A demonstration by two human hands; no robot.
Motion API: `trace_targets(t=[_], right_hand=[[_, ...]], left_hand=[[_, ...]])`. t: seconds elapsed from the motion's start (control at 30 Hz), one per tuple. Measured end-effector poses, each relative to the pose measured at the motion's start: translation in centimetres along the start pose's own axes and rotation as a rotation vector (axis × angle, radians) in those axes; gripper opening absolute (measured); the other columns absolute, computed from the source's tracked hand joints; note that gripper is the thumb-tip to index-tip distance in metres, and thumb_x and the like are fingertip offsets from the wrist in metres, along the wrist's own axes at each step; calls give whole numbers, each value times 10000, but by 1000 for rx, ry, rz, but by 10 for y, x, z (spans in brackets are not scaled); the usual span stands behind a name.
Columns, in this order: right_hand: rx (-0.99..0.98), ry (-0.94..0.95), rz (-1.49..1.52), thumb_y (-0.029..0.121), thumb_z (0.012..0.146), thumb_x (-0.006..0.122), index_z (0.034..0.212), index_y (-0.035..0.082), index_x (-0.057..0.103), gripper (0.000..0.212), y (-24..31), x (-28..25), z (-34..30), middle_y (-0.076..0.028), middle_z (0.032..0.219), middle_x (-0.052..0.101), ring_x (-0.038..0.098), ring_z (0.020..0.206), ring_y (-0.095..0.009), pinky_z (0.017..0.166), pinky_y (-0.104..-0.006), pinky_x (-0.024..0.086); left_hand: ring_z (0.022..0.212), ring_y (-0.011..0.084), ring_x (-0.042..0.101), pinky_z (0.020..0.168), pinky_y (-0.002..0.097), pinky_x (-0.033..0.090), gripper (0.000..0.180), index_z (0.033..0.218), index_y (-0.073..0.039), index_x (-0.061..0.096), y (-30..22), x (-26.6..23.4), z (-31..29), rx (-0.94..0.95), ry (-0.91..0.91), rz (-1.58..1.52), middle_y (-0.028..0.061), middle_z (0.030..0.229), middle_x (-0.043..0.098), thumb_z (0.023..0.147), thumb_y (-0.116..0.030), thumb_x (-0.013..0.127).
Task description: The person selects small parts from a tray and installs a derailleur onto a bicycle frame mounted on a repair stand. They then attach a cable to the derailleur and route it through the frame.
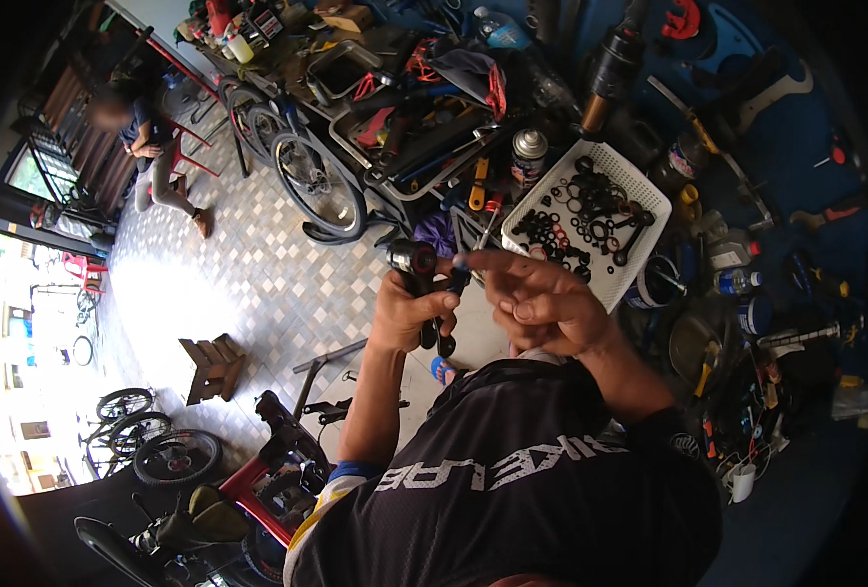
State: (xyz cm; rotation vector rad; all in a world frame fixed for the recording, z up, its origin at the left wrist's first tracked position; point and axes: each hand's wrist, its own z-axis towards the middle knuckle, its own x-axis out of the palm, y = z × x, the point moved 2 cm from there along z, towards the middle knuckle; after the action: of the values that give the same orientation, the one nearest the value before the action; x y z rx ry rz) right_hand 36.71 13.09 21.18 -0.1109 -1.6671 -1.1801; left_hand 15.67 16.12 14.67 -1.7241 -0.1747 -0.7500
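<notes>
My left hand is wrapped round a black bicycle shock part, its wide round end pointing away from me. A small eyelet shows below the fingers. Beside my left thumb stands a small dark blue piece; whether it belongs to the shock part I cannot make out. My right hand stretches its index finger left to that blue piece, the fingertip at its top. The right thumb lies against the curled middle finger, and nothing shows in that hand. Just beyond is a white perforated tray with black and reddish rings and small fittings.
A spray can stands beside the tray, near a larger shock with a gold shaft. Tools crowd the blue bench. Bicycle wheels, a wooden stool and a red bicycle frame are left. A seated person is far left.
</notes>
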Motion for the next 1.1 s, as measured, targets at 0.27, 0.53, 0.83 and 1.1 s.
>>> trace_targets(t=[0.27, 0.53, 0.83, 1.1], right_hand=[[-484, -21, -1905, -29, 851, 623, 1398, 463, 573, 738, 38, -3, 19, -71, 1061, 532, 584, 769, -193, 658, -322, 535], [-507, 31, -2079, 42, 885, 629, 1383, 529, 549, 700, 38, -5, 30, -53, 1100, 564, 647, 859, -217, 703, -357, 570], [-551, 111, -2109, 82, 857, 657, 1316, 517, 616, 634, 43, -10, 34, -38, 1061, 577, 636, 878, -195, 687, -341, 555], [-727, 104, -2321, 216, 877, 648, 1291, 446, 669, 475, 53, 0, 39, 0, 1015, 575, 607, 822, -165, 707, -325, 541]], left_hand=[[581, 140, 570, 394, 266, 524, 376, 1102, 17, 628, 2, 10, -11, -286, 235, -395, 201, 905, 615, 807, -110, 822], [583, 144, 580, 396, 275, 528, 375, 1105, -24, 577, 3, 10, -13, -303, 223, -380, 233, 947, 617, 811, -70, 806], [568, 143, 580, 375, 267, 520, 338, 1079, -7, 600, 3, 5, -14, -310, 223, -380, 230, 936, 614, 809, -54, 799], [569, 131, 596, 383, 259, 522, 346, 1075, 18, 600, 1, 9, -11, -347, 205, -346, 217, 949, 643, 808, -56, 808]])
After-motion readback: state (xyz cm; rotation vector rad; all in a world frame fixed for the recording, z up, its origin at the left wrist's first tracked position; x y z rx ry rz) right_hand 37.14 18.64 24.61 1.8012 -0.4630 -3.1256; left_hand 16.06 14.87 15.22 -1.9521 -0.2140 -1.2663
